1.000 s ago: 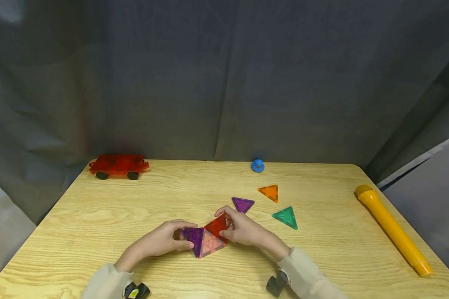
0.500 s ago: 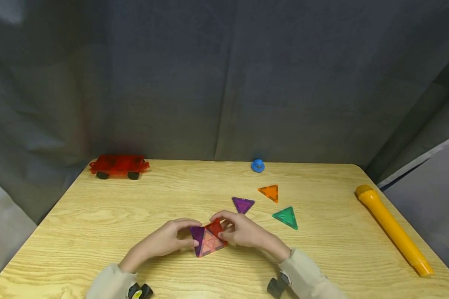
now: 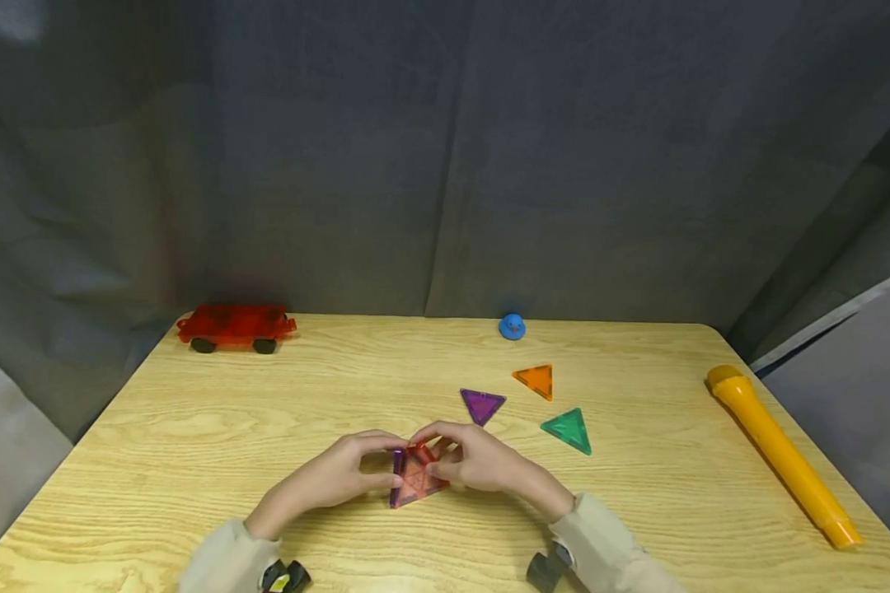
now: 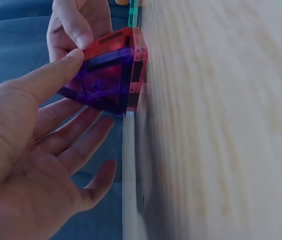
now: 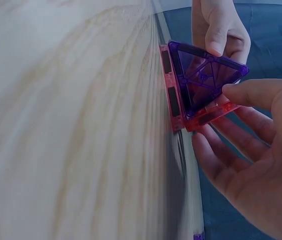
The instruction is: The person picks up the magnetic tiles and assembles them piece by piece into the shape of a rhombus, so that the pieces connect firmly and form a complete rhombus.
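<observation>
A pinkish triangular tile (image 3: 415,478) lies flat on the wooden table between the hands. Along its left edge a dark purple tile (image 3: 396,478) stands raised, pinched by the left hand (image 3: 337,473) between thumb and fingers. The right hand (image 3: 478,457) grips a red tile (image 3: 423,452) raised along another edge. In the left wrist view the purple tile (image 4: 103,82) leans in front of the red tile (image 4: 113,40), both up from the pink tile (image 4: 140,70). The right wrist view shows the purple tile (image 5: 201,75) tilted, with the red tile (image 5: 211,115) near the right hand (image 5: 266,150).
Beyond the right hand lie a loose purple triangle (image 3: 482,405), an orange triangle (image 3: 537,381) and a green triangle (image 3: 569,430). A blue duck (image 3: 512,327) and a red wheeled car (image 3: 236,327) stand at the back. A yellow microphone-shaped object (image 3: 782,453) lies at the right edge.
The purple and red tiles have been tilted up from lower angles, closer to upright. Both hands have come nearer each other, their fingertips now almost meeting above the pink tile.
</observation>
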Demonstrator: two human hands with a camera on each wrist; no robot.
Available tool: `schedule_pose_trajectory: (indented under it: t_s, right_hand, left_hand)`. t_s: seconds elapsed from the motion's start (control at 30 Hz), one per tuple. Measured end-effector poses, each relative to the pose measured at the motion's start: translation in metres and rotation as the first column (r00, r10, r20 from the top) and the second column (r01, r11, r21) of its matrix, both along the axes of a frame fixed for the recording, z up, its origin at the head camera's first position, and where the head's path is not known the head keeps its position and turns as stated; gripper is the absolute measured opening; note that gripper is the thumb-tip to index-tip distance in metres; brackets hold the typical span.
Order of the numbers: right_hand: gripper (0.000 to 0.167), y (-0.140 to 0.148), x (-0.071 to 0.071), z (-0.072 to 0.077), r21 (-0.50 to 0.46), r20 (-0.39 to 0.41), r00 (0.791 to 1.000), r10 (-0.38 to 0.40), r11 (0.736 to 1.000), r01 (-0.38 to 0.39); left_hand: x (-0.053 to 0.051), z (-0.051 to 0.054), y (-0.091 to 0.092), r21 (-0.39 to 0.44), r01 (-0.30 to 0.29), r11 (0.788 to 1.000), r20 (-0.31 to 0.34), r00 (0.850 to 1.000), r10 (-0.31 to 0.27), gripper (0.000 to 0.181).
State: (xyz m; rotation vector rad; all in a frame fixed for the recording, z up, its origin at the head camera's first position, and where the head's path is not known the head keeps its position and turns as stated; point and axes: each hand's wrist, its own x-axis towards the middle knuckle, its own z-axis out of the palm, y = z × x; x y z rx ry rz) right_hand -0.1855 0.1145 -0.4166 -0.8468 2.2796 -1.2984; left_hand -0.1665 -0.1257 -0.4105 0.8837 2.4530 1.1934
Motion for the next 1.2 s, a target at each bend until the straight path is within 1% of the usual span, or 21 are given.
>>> schedule_pose_trajectory:
  t_s: [0.13,0.37,0.63,0.83,1.03,1.2]
  right_hand:
    - [0.033,-0.0019,0.0009,-0.0002,-0.015,0.007,1.0,0.005,1.0,-0.005]
    - [0.031,-0.0024,0.0023,0.0038,-0.037,0.027,0.999,0.023,0.999,-0.022]
    - [0.03,-0.0031,0.0035,0.0068,-0.035,0.031,0.999,0.024,0.999,-0.023]
    - [0.031,-0.0031,0.0028,0.0058,-0.02,0.022,0.999,0.03,0.999,-0.029]
    - [0.03,-0.0005,0.0015,0.0063,0.019,-0.027,0.999,0.018,1.0,-0.017]
    - [0.03,0.0049,0.0004,0.0072,0.049,-0.064,0.998,0.007,0.999,-0.003]
  left_hand:
    - [-0.0002,0.0,0.0006,0.003,0.009,1.0,-0.002,1.0,-0.009,0.051]
    - [0.0006,0.0016,0.0045,0.006,0.02,1.0,-0.012,1.0,-0.02,0.054]
    - [0.0001,-0.0004,0.0042,0.001,0.016,1.0,-0.011,1.0,-0.016,0.053]
    - [-0.0004,-0.0012,0.0037,0.011,0.011,1.0,-0.011,1.0,-0.011,0.054]
    - [0.0004,-0.0008,0.0021,0.006,-0.016,1.0,-0.032,0.999,0.016,0.054]
    - [0.0011,-0.0011,0.0004,-0.018,-0.068,0.998,-0.015,0.998,0.068,0.051]
